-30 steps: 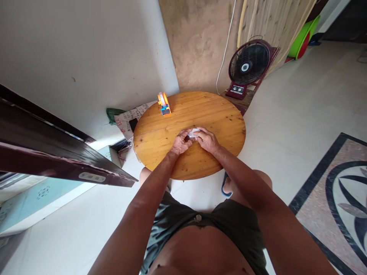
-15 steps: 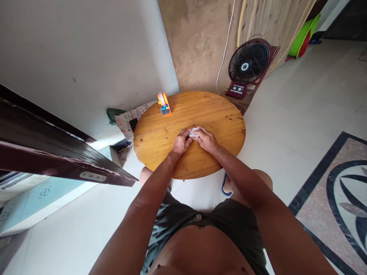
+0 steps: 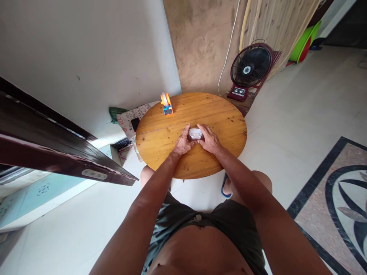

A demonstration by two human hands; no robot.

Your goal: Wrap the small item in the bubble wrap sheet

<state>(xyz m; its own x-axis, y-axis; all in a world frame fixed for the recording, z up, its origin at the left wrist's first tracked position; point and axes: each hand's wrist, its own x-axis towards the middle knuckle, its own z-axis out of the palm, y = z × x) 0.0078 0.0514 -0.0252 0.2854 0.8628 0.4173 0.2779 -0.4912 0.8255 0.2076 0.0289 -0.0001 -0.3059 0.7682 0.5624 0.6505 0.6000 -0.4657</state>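
Observation:
A small, clear-and-whitish plastic box (image 3: 195, 133) rests on the round wooden table (image 3: 160, 147), its top uncovered between my hands. My left hand (image 3: 182, 142) curves round its left side, fingers apart, with the fingertips by the far left corner and the thumb by the near edge. On the other side, my right hand (image 3: 210, 140) mirrors it, fingers spread and thumb low. Both hands are open; whether the fingertips still touch the box is too small to tell. Its contents cannot be made out. An orange-and-blue tape dispenser (image 3: 166, 104) stands near the table's far left edge.
A dark red fan (image 3: 250, 67) stands beyond the table on the right. Left of the table lie a printed sack (image 3: 130, 118) and a dark phone-like object (image 3: 135, 123). A dark wooden door edge (image 3: 114, 172) juts in at left. The wall (image 3: 129, 49) rises behind.
My fingers were closed over the plastic box; they have spread out to its sides, uncovering its top. The view has shifted slightly. The tape dispenser stays in place.

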